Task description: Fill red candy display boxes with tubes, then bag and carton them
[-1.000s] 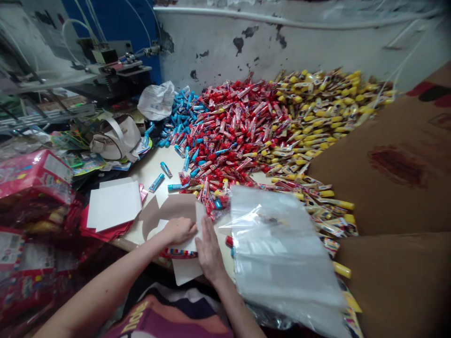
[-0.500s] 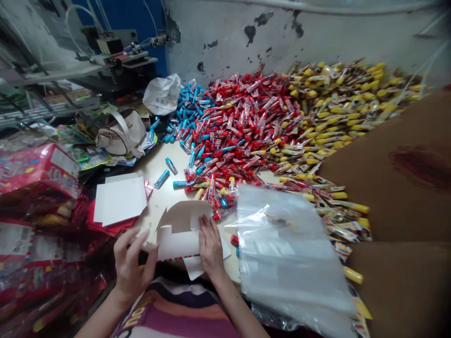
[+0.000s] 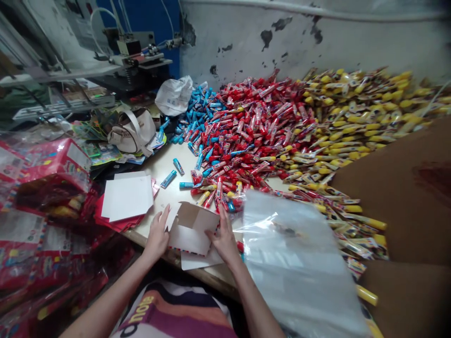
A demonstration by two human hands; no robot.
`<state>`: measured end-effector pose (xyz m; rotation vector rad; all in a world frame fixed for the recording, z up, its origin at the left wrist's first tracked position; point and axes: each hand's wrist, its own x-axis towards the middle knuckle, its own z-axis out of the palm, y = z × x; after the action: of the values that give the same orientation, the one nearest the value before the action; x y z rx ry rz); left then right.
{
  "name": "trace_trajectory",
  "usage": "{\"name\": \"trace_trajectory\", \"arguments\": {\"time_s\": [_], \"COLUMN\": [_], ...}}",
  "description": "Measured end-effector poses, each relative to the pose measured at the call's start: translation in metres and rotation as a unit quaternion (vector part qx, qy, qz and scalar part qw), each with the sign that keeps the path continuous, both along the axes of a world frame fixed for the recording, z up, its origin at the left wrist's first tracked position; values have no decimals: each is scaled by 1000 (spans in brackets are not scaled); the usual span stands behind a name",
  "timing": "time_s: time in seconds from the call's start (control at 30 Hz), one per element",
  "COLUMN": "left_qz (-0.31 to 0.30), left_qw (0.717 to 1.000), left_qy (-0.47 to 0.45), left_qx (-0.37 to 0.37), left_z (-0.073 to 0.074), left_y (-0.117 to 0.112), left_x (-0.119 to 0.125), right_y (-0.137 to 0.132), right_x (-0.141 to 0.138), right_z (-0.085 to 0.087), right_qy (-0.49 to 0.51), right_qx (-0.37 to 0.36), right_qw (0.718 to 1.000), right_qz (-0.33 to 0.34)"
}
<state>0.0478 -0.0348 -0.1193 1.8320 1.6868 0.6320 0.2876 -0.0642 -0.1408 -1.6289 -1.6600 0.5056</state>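
Right at the front edge of the desk, I have a half-folded white cardboard box. My left hand stands open, fingers spread and pressed against its left side, while my right hand curls around its right corner, both forearms angled inward.

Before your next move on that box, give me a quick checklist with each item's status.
Both hands on the box: ok, left hand and right hand at the sides of the white card box with brown inner faces.
Box closed: not ok, its top stands open.
Underside flaps locked: cannot tell, hidden.
Spare sheets at hand: ok, white card sheets lie stacked on red sheets, left of the box.
Clear plastic bag out of the way: ok, it lies right of the box.
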Motion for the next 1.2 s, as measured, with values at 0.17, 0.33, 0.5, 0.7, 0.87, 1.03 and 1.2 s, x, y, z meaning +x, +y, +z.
{"name": "trace_trajectory", "arguments": {"time_s": [0.17, 0.33, 0.5, 0.7, 0.87, 1.03, 1.2], "left_qz": [-137, -166, -211, 181, 307, 289, 275], "left_qw": [977, 965, 977, 925, 742, 671, 688], "left_qy": [138, 188, 8, -322, -551, -638, -628], "left_qx": [92, 75, 39, -86, -227, -242, -239], "left_z": [4, 2, -3, -19, -20, -15, -12], "left_y": [12, 25, 26, -15, -45, -33, -24], "left_x": [8, 13, -6, -12, 16, 30, 30], "right_y": [12, 10, 17, 41, 56, 61, 66], "right_x": [6, 15, 17, -19, -33, -37, -47], "right_z": [-4, -11, 3, 28, 42, 49, 40], "right_qy": [-93, -197, -232, -204, -188, -230, -284], "right_qx": [69, 104, 101, 19, -88, -155, -104], "right_qw": [989, 964, 957, 973, 973, 954, 948], "right_qz": [95, 143, 143, 109, 99, 109, 100]}}
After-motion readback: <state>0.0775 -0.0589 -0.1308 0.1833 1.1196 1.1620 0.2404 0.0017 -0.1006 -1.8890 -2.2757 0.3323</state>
